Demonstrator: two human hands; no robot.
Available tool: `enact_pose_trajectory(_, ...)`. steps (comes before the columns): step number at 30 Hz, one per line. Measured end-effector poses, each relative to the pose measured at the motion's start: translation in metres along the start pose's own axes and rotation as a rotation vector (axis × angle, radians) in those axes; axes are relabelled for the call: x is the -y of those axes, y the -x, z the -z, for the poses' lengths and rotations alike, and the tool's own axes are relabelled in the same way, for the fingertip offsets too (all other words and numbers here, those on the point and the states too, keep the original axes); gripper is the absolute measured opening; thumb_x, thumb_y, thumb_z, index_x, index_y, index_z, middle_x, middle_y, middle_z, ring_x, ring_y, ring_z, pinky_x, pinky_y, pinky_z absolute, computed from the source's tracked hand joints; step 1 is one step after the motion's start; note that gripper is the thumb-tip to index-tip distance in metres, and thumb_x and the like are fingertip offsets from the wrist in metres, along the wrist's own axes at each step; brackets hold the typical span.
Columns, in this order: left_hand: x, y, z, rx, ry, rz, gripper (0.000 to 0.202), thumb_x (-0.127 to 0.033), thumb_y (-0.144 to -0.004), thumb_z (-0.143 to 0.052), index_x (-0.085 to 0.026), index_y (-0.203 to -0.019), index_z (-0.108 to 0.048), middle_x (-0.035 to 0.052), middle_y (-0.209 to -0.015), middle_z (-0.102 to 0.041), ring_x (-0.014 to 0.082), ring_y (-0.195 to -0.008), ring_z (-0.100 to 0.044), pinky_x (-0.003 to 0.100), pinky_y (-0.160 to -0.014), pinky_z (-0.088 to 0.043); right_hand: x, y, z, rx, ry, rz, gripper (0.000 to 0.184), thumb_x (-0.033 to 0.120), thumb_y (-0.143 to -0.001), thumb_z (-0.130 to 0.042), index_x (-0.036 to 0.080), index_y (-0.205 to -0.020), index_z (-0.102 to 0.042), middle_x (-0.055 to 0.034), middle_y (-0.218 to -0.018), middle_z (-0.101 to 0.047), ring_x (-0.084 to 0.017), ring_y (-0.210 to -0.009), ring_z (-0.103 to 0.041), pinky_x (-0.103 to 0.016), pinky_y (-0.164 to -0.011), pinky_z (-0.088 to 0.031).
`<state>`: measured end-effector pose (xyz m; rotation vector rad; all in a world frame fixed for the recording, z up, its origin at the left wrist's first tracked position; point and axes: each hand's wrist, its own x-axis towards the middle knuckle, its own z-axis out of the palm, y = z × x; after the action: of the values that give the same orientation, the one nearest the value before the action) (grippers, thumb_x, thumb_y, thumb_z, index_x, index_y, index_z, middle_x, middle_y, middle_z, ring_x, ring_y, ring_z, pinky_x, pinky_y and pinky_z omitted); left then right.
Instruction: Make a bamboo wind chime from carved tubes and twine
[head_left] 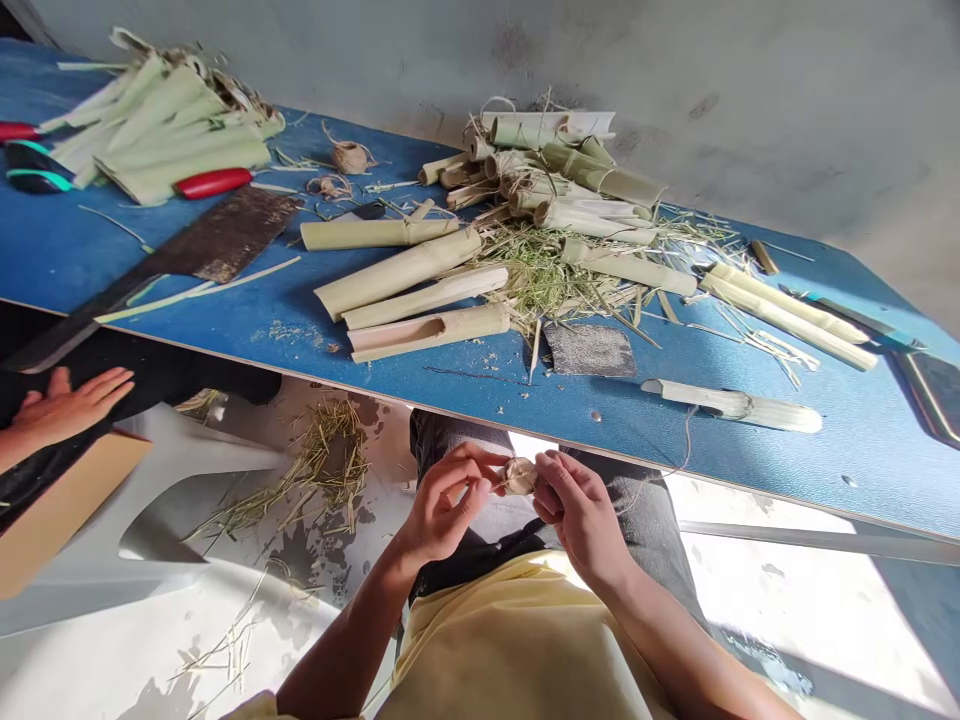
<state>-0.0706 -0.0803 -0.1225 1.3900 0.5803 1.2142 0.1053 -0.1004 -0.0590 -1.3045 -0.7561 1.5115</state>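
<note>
Above my lap, just off the table's front edge, a small round tan piece [519, 476] sits between my hands; it looks like a disc with twine across it, though its exact kind is unclear. The fingertips of my left hand [452, 500] pinch at its left side, where a thin strand shows. On the other side my right hand [574, 500] grips it with thumb and curled fingers. A thin string [688, 440] trails from near my right forearm up to a carved bamboo piece [739, 405] lying at the table's front edge.
Bamboo tubes [409, 265] and shavings [532, 265] cover the middle of the blue table [450, 395]. Left lie a cleaver [236, 235], a red handle [214, 183] and a twine ball [350, 157]. A sandpaper sheet [590, 350] is nearby. Another person's hand [75, 400] shows at left.
</note>
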Motion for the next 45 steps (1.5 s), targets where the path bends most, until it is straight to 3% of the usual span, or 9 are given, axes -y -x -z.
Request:
enact_pose_trajectory(11,-0.003,-0.007,-0.005,-0.064,0.031,0.091,0.039,-0.051,-0.103,-0.059,-0.017,-0.097,-0.078,0.0149,-0.108,-0.074,0.0235,-0.095,-0.072,0.036,-0.081,-0.063,0.0,-0.005,-0.008,-0.049,-0.099,0.004,0.075,0.062,-0.068,-0.09,0.023,-0.066,-0.027,0.012,-0.058,-0.015,-0.003,-0.051,-0.009,-0.019,-0.044,-0.012)
enact_pose_trajectory(16,0.015,-0.005,-0.007,-0.095,0.164,0.147,0.043,-0.057,-0.097,-0.065,-0.016,-0.101,-0.078,0.0141,-0.108,-0.073,0.0214,-0.089,-0.072,0.034,-0.079,-0.062,-0.004,-0.005,-0.009,-0.06,-0.112,0.011,0.074,0.061,-0.067,-0.091,0.023,-0.066,-0.028,0.0124,-0.057,-0.013,-0.003,-0.051,-0.008,-0.019,-0.043,-0.013)
enact_pose_trajectory(22,0.034,-0.001,-0.003,-0.096,0.196,0.155,0.048,-0.059,-0.099,-0.06,-0.015,-0.082,-0.071,0.0156,-0.112,-0.072,0.0239,-0.096,-0.071,0.037,-0.085,-0.06,-0.006,-0.009,-0.008,-0.073,-0.105,0.028,0.068,0.059,-0.072,-0.087,0.023,-0.066,-0.029,0.012,-0.058,-0.013,-0.004,-0.051,-0.006,-0.02,-0.042,-0.013)
enact_pose_trajectory(29,0.022,0.004,-0.012,0.073,0.14,0.184,0.05,-0.054,-0.103,-0.056,-0.018,-0.068,-0.059,0.0115,-0.091,-0.072,0.022,-0.087,-0.07,0.036,-0.084,-0.056,-0.001,-0.023,0.02,-0.058,-0.084,0.074,0.077,0.061,-0.069,-0.085,0.024,-0.062,-0.018,0.0109,-0.054,-0.013,-0.005,-0.05,-0.008,-0.022,-0.043,-0.009)
enact_pose_trajectory(33,0.018,0.009,-0.016,-0.011,-0.005,0.091,0.041,-0.053,-0.104,-0.054,-0.019,-0.082,-0.058,0.0053,-0.086,-0.061,0.0178,-0.08,-0.059,0.03,-0.076,-0.049,-0.007,-0.018,0.017,0.041,-0.06,0.052,0.07,0.07,-0.076,-0.078,0.023,-0.064,-0.028,0.01,-0.052,-0.024,-0.005,-0.049,-0.013,-0.021,-0.046,-0.015)
enact_pose_trajectory(36,0.01,0.005,-0.015,-0.188,-0.203,-0.013,0.049,-0.064,-0.095,-0.062,-0.02,-0.116,-0.062,0.0101,-0.111,-0.064,0.0236,-0.102,-0.061,0.036,-0.09,-0.051,-0.013,-0.014,0.008,0.138,-0.026,0.043,0.067,0.071,-0.081,-0.076,0.022,-0.065,-0.032,0.0092,-0.052,-0.029,-0.005,-0.049,-0.017,-0.022,-0.047,-0.017)
enact_pose_trajectory(38,-0.001,0.0,-0.016,-0.172,-0.302,-0.03,0.062,-0.068,-0.094,-0.062,-0.021,-0.135,-0.059,0.0143,-0.129,-0.064,0.0286,-0.118,-0.063,0.041,-0.101,-0.051,-0.016,-0.011,0.001,0.208,0.002,0.049,0.069,0.071,-0.082,-0.076,0.022,-0.063,-0.033,0.0083,-0.052,-0.03,-0.005,-0.05,-0.02,-0.023,-0.049,-0.017)
enact_pose_trajectory(42,-0.021,-0.008,-0.026,-0.149,-0.356,-0.063,0.037,-0.043,-0.11,-0.042,-0.023,-0.121,-0.071,0.0124,-0.11,-0.075,0.0247,-0.102,-0.072,0.038,-0.091,-0.059,-0.019,-0.005,-0.007,0.298,0.033,0.073,0.068,0.076,-0.085,-0.071,0.021,-0.065,-0.038,0.0078,-0.057,-0.027,-0.006,-0.053,-0.019,-0.024,-0.05,-0.016)
enact_pose_trajectory(45,-0.023,-0.009,-0.036,-0.242,-0.393,-0.116,0.04,-0.03,-0.111,-0.035,-0.024,-0.106,-0.074,0.0103,-0.096,-0.075,0.0231,-0.093,-0.073,0.036,-0.086,-0.06,-0.018,-0.003,-0.007,0.343,0.052,0.084,0.066,0.076,-0.087,-0.068,0.02,-0.065,-0.042,0.0071,-0.058,-0.027,-0.007,-0.055,-0.019,-0.026,-0.052,-0.015)
